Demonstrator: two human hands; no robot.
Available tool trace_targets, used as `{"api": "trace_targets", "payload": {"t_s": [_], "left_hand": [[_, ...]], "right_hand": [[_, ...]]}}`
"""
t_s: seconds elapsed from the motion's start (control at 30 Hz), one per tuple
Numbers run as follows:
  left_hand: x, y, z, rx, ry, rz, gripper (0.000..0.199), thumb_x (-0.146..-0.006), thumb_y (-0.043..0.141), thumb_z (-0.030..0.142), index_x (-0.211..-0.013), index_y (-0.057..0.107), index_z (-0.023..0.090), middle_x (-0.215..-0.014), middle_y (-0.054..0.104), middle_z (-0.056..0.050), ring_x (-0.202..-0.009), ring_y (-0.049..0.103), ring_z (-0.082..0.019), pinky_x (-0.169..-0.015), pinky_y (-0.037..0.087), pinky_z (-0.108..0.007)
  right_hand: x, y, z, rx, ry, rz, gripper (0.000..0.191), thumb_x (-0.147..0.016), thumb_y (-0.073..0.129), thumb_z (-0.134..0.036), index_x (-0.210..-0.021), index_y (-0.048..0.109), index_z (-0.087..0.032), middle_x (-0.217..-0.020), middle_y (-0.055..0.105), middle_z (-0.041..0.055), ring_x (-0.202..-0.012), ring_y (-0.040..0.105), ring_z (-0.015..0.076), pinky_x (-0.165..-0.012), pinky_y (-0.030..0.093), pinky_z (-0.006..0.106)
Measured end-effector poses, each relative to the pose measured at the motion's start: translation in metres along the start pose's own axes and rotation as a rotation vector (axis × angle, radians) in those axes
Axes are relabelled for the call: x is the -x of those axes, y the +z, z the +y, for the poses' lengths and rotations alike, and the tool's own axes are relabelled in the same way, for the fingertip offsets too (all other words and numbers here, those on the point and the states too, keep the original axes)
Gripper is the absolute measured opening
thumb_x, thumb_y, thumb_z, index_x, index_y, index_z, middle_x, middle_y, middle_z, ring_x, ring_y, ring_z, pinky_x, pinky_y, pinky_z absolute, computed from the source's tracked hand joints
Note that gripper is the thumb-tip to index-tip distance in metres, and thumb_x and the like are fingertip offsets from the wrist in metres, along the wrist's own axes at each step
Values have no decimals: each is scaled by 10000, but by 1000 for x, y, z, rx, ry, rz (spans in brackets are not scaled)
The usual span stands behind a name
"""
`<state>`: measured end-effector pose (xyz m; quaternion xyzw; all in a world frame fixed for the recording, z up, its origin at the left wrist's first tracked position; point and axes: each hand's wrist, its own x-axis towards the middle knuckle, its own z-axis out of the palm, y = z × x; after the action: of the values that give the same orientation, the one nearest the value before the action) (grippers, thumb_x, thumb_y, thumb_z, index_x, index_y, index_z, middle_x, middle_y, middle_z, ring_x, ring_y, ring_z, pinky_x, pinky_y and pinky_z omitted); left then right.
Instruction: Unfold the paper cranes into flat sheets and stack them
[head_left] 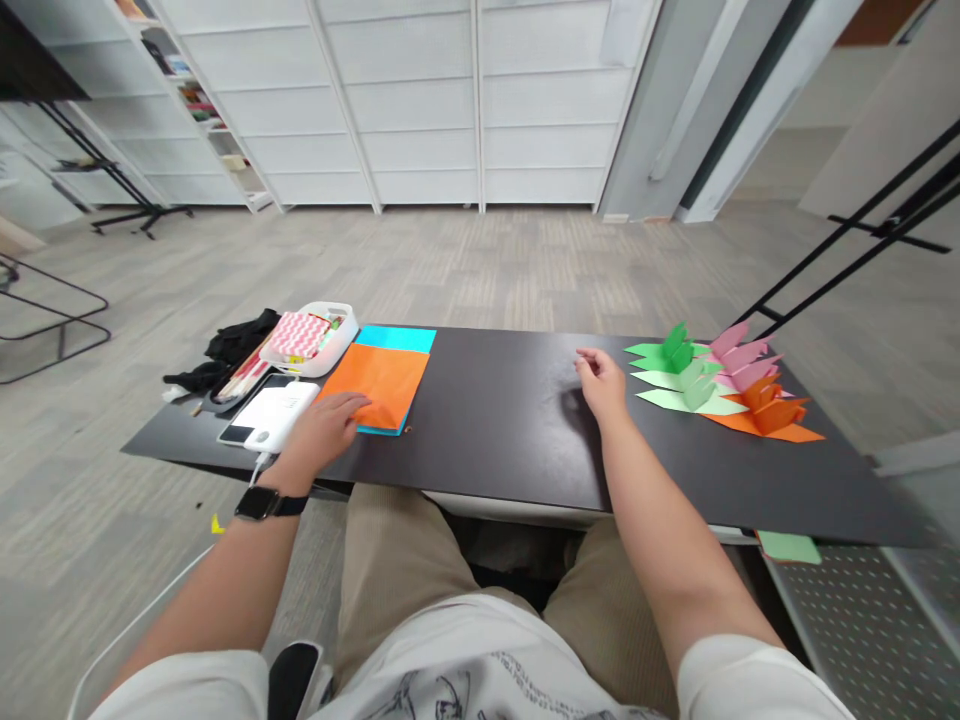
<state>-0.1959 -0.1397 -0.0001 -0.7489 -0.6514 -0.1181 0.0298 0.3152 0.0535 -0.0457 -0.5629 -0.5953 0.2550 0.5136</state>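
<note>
My left hand (328, 430) lies flat with its fingers stretched over an orange sheet of paper (390, 375). Under the orange sheet, blue paper (397, 338) shows along the far edge and at the near corner. My right hand (602, 388) hovers above the black table, holding nothing that I can see, its fingers loosely bent and a little apart. To its right stand folded paper figures: a green one (677, 350), a pale green one (696, 385), pink ones (741, 357) and an orange one (769, 407).
Left of the paper are a white phone-like device with a cable (281, 415), a white basket (341, 335) with a pink-and-white patterned item (298, 334), and black cloth (241, 338). The black table (502, 430) ends close to my lap. A green sheet (789, 547) lies below its right edge.
</note>
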Motion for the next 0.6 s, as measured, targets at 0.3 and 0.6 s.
{"api": "trace_targets", "payload": {"t_s": [0.3, 0.6], "left_hand": [[-80, 24, 120, 333, 273, 133, 379, -984, 496, 200, -1260, 753, 238, -1287, 790, -75, -1223, 731, -263, -1115, 575, -448], [-152, 52, 209, 510, 406, 135, 340, -984, 507, 166, -1182, 773, 241, -1220, 806, -58, -1168, 748, -241, -1088, 579, -422]], "right_hand": [[6, -21, -35, -108, -114, 90, 431, -900, 620, -484, -1228, 712, -219, -1070, 765, 100, -911, 714, 228, -837, 594, 384], [-9, -168, -41, 298, 1, 513, 397, -863, 665, -437, -1208, 676, -240, -1040, 758, 65, -866, 700, 228, -872, 578, 428]]}}
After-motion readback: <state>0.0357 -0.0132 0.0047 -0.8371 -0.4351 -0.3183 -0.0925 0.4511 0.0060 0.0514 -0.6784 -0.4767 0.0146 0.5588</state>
